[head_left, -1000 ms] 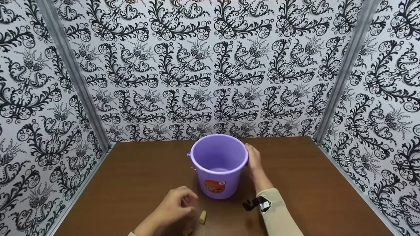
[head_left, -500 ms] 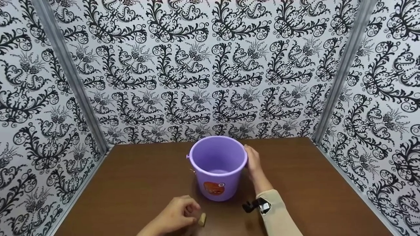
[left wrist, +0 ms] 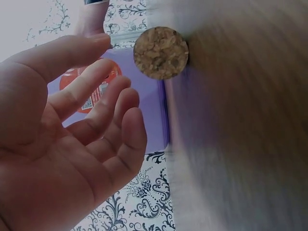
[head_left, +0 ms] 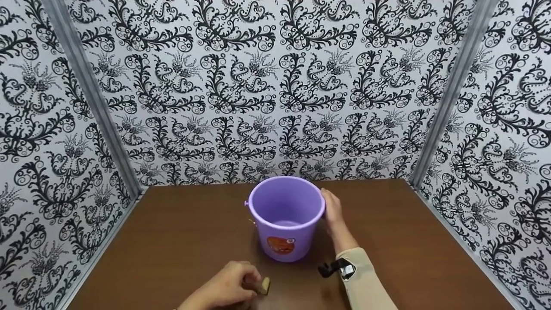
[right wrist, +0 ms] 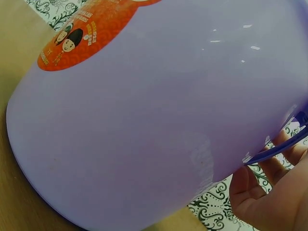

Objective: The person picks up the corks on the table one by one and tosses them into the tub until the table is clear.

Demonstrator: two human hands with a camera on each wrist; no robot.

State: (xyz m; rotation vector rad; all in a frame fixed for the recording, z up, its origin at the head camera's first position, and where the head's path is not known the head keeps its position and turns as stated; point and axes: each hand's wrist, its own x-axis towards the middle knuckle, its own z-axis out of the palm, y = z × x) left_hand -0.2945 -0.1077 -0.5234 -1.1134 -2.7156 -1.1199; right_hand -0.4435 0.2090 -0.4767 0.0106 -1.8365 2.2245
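Note:
A purple bucket (head_left: 286,232) with an orange label stands upright, its mouth open upward. My right hand (head_left: 332,209) grips its right side near the rim; in the right wrist view the fingers (right wrist: 269,168) are bent behind the bucket's darker purple handle (right wrist: 284,147). A cork stopper (head_left: 264,285) stands on the table in front of the bucket. My left hand (head_left: 234,284) is right beside it, thumb and fingers apart around its near side. The left wrist view shows the stopper's round end (left wrist: 161,53) just beyond loosely bent fingers, with nothing in the palm.
The brown wooden table (head_left: 185,228) reaches back to a patterned black-and-white wall (head_left: 241,86), with similar panels at both sides. A black camera mount (head_left: 331,269) sits on the right sleeve (head_left: 366,280).
My left hand has come down and slightly closer to the cork stopper, its fingertips now overlapping it in the head view. The right hand keeps its hold on the bucket.

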